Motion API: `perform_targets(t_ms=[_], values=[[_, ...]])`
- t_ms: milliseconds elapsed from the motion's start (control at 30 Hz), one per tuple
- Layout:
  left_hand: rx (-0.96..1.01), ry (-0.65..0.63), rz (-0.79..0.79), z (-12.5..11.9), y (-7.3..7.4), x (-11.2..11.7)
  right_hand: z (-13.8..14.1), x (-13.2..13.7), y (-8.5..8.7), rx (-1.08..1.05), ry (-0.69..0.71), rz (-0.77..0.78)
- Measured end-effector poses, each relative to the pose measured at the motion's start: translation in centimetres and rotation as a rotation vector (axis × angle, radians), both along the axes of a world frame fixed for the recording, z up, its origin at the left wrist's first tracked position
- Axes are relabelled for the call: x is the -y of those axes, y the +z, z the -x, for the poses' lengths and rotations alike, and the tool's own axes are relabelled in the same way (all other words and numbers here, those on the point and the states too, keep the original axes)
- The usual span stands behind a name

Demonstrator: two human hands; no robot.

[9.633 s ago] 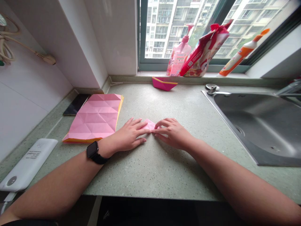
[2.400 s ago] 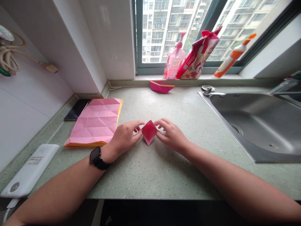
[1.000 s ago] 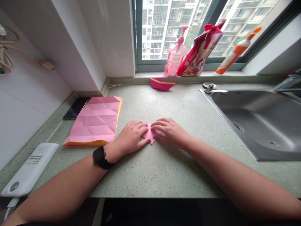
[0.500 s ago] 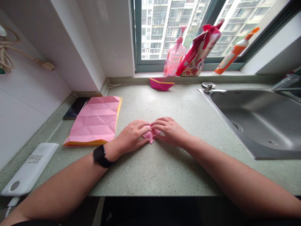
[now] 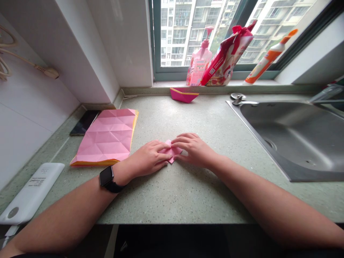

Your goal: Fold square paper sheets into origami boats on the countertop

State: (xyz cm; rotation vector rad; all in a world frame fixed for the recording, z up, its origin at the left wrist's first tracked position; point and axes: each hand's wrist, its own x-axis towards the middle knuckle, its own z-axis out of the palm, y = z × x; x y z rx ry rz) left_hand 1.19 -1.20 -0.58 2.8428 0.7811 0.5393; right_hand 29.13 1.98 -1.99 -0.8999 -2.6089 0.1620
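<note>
A small folded pink paper piece [image 5: 171,153] lies flat on the green speckled counter [image 5: 174,193], mostly covered by my fingers. My left hand [image 5: 146,159], with a black watch on its wrist, presses on the paper's left side with curled fingers. My right hand [image 5: 195,148] presses on its right side, fingertips meeting the left hand's over the paper. A stack of creased pink sheets [image 5: 107,136] lies to the left. A finished pink paper boat [image 5: 183,95] sits at the back by the window.
A steel sink [image 5: 292,136] takes the right side. A pink pump bottle [image 5: 199,62], a red pouch [image 5: 228,53] and an orange-capped bottle [image 5: 264,62] stand on the sill. A dark phone [image 5: 83,122] and a white power bank [image 5: 28,195] lie at left.
The paper piece was held up as a red diamond 2.4 s ago; it now lies flat under both hands. Over the last second the fingers only shifted slightly on it.
</note>
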Motion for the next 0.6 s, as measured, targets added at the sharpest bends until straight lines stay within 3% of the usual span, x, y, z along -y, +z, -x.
perform_targets(t_ms=[300, 600], values=[[-0.103, -0.062, 0.166, 1.3, 1.4, 0.1, 0.0, 0.0, 0.0, 0.031, -0.022, 0.056], [-0.149, -0.058, 0.200, 1.4, 1.4, 0.4, -0.7, -0.6, 0.1, -0.015, -0.024, 0.053]])
